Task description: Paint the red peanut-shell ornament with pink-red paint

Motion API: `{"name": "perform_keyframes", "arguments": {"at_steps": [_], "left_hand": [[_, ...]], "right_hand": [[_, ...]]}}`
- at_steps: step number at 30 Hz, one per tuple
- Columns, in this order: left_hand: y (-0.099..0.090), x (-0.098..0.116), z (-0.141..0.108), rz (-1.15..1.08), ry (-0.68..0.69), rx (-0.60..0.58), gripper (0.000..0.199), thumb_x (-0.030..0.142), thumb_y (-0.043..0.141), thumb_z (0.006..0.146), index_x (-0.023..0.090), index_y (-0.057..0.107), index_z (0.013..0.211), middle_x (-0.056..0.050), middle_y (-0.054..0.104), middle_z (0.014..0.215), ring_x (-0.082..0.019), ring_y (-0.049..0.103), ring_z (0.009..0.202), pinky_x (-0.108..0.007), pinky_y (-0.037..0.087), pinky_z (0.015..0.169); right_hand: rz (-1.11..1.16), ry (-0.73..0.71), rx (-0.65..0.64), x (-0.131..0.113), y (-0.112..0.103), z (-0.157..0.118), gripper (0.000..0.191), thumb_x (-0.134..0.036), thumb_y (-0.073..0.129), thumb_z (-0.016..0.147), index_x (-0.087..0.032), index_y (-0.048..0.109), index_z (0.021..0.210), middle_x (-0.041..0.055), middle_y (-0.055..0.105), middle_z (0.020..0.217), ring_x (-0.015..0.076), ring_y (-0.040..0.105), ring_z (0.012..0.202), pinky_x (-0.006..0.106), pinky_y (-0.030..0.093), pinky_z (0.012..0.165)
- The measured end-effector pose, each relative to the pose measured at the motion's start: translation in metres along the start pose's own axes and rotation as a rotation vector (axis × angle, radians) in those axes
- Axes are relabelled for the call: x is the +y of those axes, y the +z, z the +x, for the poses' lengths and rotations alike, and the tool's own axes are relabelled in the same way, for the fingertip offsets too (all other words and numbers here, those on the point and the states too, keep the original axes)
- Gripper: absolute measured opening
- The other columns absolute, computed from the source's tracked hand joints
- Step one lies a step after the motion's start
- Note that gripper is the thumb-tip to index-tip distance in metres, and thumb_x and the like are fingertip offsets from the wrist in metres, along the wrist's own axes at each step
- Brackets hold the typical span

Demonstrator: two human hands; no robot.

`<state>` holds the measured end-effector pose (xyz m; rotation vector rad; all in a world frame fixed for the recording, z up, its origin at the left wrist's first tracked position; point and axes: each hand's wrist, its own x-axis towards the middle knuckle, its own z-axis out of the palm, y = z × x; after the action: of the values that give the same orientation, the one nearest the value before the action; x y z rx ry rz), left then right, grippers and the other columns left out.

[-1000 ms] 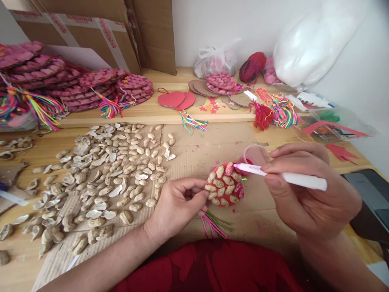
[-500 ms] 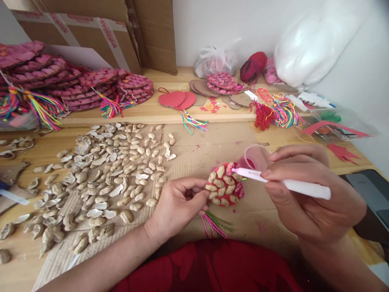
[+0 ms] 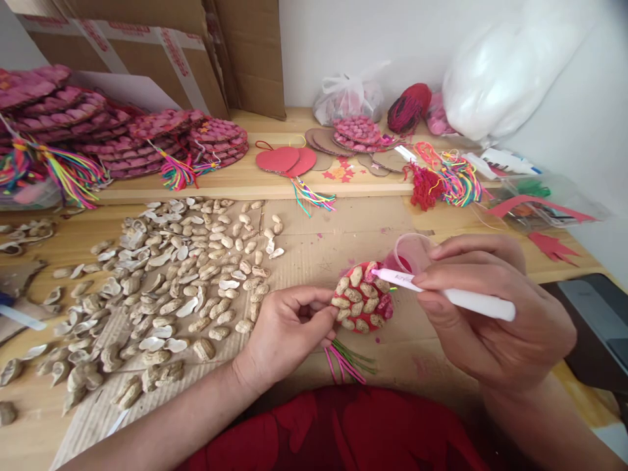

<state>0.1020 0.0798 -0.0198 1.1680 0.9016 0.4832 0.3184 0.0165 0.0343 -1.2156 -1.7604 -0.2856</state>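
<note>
My left hand [image 3: 294, 327] pinches the left edge of a red disc covered in peanut shells [image 3: 358, 297]. A few shells along its right and upper edge are coloured pink; the others are plain tan. Pink and green cords [image 3: 346, 363] hang from its lower side. In my right hand [image 3: 490, 307] is a white acrylic paint marker [image 3: 456, 301], its pink tip touching a shell at the disc's top. Just behind the disc a clear plastic cup [image 3: 409, 252] with pink inside lies tipped, partly hidden by my right fingers.
Many peanut shells [image 3: 186, 261] spread over cardboard on the left. On the raised shelf stand stacks of pink shell discs [image 3: 216, 140], red cardboard discs [image 3: 277, 159], coloured tassels [image 3: 458, 176] and a plastic box [image 3: 554, 196]. A dark phone-like object [image 3: 589, 327] lies at right.
My right hand has shifted slightly left with the paint marker, whose tip has moved a little along the top shell. My left hand and the disc are almost still.
</note>
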Motion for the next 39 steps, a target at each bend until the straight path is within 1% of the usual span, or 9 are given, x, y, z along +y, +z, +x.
{"name": "perform_keyframes", "arguments": {"at_steps": [3, 6, 8, 13, 18, 25, 29, 34, 39], "left_hand": [[0.0, 0.0, -0.001, -0.013, -0.004, -0.005, 0.025, 0.029, 0.073, 0.079, 0.014, 0.079, 0.098, -0.002, 0.071, 0.067, -0.01, 0.063, 0.054, -0.018, 0.057, 0.053], [0.0, -0.001, 0.0, -0.002, 0.016, 0.001, 0.024, 0.028, 0.073, 0.079, 0.014, 0.079, 0.097, -0.002, 0.071, 0.066, -0.009, 0.062, 0.053, -0.018, 0.056, 0.053], [0.0, -0.002, 0.0, 0.016, 0.042, 0.011, 0.023, 0.027, 0.072, 0.08, 0.014, 0.08, 0.096, -0.002, 0.07, 0.065, -0.01, 0.062, 0.052, -0.018, 0.055, 0.052], [0.0, -0.004, 0.0, 0.04, 0.081, 0.017, 0.022, 0.028, 0.071, 0.08, 0.015, 0.081, 0.096, -0.002, 0.07, 0.064, -0.01, 0.061, 0.052, -0.019, 0.054, 0.052], [0.001, -0.003, 0.0, 0.027, 0.087, 0.029, 0.022, 0.027, 0.072, 0.078, 0.015, 0.081, 0.094, -0.002, 0.07, 0.063, -0.01, 0.061, 0.052, -0.019, 0.053, 0.052], [0.001, -0.003, 0.001, 0.021, 0.082, 0.026, 0.025, 0.027, 0.072, 0.078, 0.015, 0.081, 0.098, -0.002, 0.071, 0.065, -0.01, 0.061, 0.052, -0.019, 0.054, 0.052], [0.0, -0.004, 0.0, 0.015, 0.089, 0.02, 0.025, 0.027, 0.072, 0.08, 0.015, 0.081, 0.099, -0.002, 0.071, 0.065, -0.009, 0.06, 0.052, -0.018, 0.053, 0.052], [0.001, -0.003, 0.0, 0.017, 0.089, 0.028, 0.024, 0.028, 0.072, 0.08, 0.015, 0.081, 0.098, -0.003, 0.072, 0.066, -0.01, 0.062, 0.054, -0.02, 0.055, 0.053], [0.0, -0.005, -0.001, 0.031, 0.107, 0.019, 0.025, 0.028, 0.071, 0.081, 0.016, 0.082, 0.1, -0.003, 0.071, 0.066, -0.01, 0.06, 0.054, -0.018, 0.053, 0.052]], "right_hand": [[0.011, -0.015, 0.034, 0.0, 0.0, 0.0, 0.022, -0.014, 0.077, 0.072, -0.022, 0.07, 0.091, 0.0002, 0.073, 0.078, 0.0248, 0.067, 0.083, 0.044, 0.052, 0.076], [0.026, -0.027, -0.056, -0.001, -0.001, -0.001, 0.024, -0.014, 0.078, 0.072, -0.022, 0.07, 0.093, 0.0007, 0.074, 0.079, 0.0259, 0.068, 0.088, 0.045, 0.053, 0.08], [0.0, -0.029, -0.075, -0.001, -0.002, -0.001, 0.023, -0.015, 0.079, 0.073, -0.022, 0.07, 0.093, 0.0006, 0.074, 0.08, 0.0264, 0.069, 0.088, 0.046, 0.053, 0.08], [-0.05, -0.095, 0.005, -0.002, -0.004, 0.0, 0.024, -0.015, 0.079, 0.071, -0.022, 0.07, 0.093, 0.0003, 0.074, 0.077, 0.0261, 0.069, 0.079, 0.046, 0.052, 0.073], [-0.057, -0.079, -0.108, -0.009, -0.005, 0.0, 0.019, -0.018, 0.079, 0.074, -0.023, 0.071, 0.091, 0.0006, 0.073, 0.076, 0.0268, 0.069, 0.085, 0.047, 0.052, 0.078], [-0.113, -0.126, -0.096, -0.011, -0.007, 0.0, 0.012, -0.021, 0.077, 0.077, -0.024, 0.071, 0.087, 0.0011, 0.072, 0.071, 0.0269, 0.067, 0.084, 0.047, 0.051, 0.076], [-0.099, -0.118, -0.146, -0.012, -0.006, 0.0, 0.013, -0.021, 0.077, 0.077, -0.024, 0.07, 0.088, 0.0, 0.073, 0.072, 0.0272, 0.067, 0.087, 0.047, 0.049, 0.075], [-0.136, -0.127, -0.088, -0.009, -0.007, -0.001, 0.014, -0.023, 0.079, 0.076, -0.025, 0.071, 0.088, 0.0008, 0.074, 0.074, 0.0268, 0.068, 0.084, 0.046, 0.05, 0.074], [-0.117, -0.086, -0.067, -0.007, -0.008, -0.003, 0.017, -0.022, 0.079, 0.075, -0.023, 0.071, 0.09, 0.0015, 0.074, 0.077, 0.0277, 0.069, 0.083, 0.048, 0.05, 0.074]]}}
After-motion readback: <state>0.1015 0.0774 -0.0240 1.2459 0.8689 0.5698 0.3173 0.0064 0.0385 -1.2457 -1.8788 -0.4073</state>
